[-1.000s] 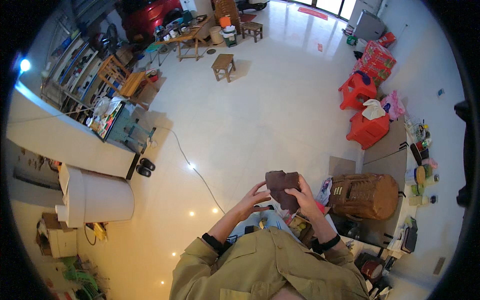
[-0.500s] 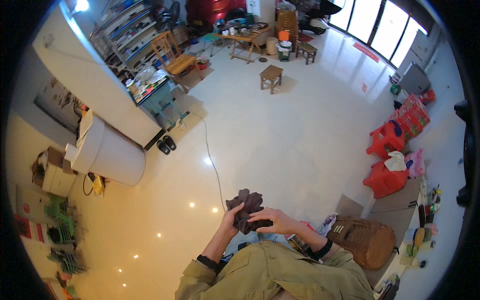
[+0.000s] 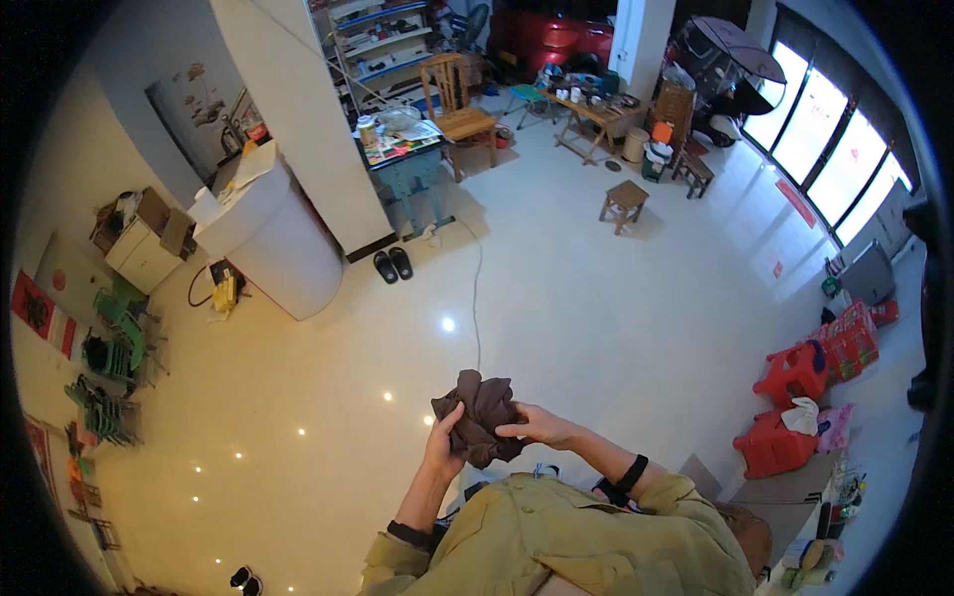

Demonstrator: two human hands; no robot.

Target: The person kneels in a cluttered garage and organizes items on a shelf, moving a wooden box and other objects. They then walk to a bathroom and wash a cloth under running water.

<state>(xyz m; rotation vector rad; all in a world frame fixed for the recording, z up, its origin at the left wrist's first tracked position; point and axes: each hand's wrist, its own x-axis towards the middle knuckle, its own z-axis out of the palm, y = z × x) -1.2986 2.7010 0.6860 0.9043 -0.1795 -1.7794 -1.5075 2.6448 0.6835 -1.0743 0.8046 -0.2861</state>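
A dark brown cloth (image 3: 480, 409), bunched into a loose crumpled wad, is held up in front of my chest. My left hand (image 3: 444, 444) grips its left side, the thumb lying over the front. From the right, my right hand (image 3: 540, 425) closes its fingers on the cloth's near right side. Folds hide some of the fingertips. Whether the cloth is a garment or a rag cannot be made out.
Black slippers (image 3: 392, 265) lie by the pillar, close to a white rounded counter (image 3: 273, 233). A grey cable (image 3: 478, 288) runs across the floor. Red plastic stools (image 3: 777, 444) stand at the right wall, and a small wooden stool (image 3: 623, 204) further ahead.
The view has swung to the left, so the room appears shifted rightward. Both hands still hold the cloth, which now looks fuller and more spread.
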